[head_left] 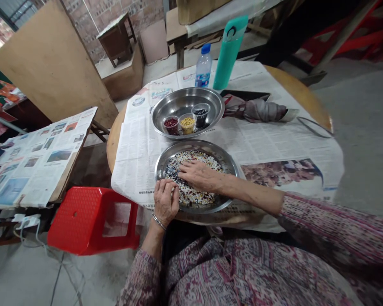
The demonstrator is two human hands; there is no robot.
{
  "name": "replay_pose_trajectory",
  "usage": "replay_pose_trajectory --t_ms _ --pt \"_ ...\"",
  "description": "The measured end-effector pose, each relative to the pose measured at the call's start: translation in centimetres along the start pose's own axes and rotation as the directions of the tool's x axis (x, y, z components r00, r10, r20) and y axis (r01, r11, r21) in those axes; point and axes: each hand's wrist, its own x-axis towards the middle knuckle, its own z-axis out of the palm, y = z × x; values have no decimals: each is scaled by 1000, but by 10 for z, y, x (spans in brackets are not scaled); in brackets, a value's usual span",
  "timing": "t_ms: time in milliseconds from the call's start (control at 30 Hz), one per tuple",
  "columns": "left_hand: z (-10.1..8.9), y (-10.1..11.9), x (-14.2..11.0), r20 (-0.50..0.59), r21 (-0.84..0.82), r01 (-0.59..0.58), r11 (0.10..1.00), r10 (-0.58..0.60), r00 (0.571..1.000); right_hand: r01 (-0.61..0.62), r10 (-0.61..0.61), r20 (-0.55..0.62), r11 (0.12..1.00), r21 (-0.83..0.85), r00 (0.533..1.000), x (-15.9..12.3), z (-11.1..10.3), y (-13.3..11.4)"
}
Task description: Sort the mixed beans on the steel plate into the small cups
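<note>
A round steel tray (232, 168) holds a spread of mixed grains and beans (194, 196), white, black, yellow and dark red. My right hand (199, 175) reaches over it from the right, its fingers bent down and close together among the grains; what the fingertips pinch is too small to tell. At the tray's left rim, my left hand (166, 202) is closed with curled fingers, and anything inside it is hidden. Behind, a second steel tray (159, 102) carries clear cups of dark red beans (171, 125), yellow beans (187, 124) and black beans (200, 114).
Newspaper (268, 144) covers the round table. Toward its back stand a water bottle (204, 68) and a teal bottle (230, 55); a folded grey umbrella (258, 109) lies to the right. A red stool (83, 221) and another newspaper-covered table (44, 157) are at left.
</note>
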Motion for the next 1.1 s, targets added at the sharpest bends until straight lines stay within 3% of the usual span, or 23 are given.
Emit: replay_pose_trajectory --t_ms 267,500,600,767,1000,1100 --pt "0 0 1 -2 -25 -2 1000 2 1000 -200 201 12 978 -67 979 -26 -14 32" --pt "0 1 1 -2 -9 -8 1000 8 1000 -410 410 5 912 9 912 -41 -12 33" --pt "0 1 1 -1 -16 -7 1000 7 1000 -450 449 15 892 45 893 -39 -12 31" --pt "0 2 1 3 -6 5 1000 -5 1000 -497 495 -118 868 15 861 -29 -8 30" --pt "0 0 0 -4 -16 1 1000 -1 1000 -498 497 39 858 125 867 -16 -3 20" --pt "0 0 -1 3 -11 7 1000 -7 1000 -463 469 18 864 201 883 -14 -5 17"
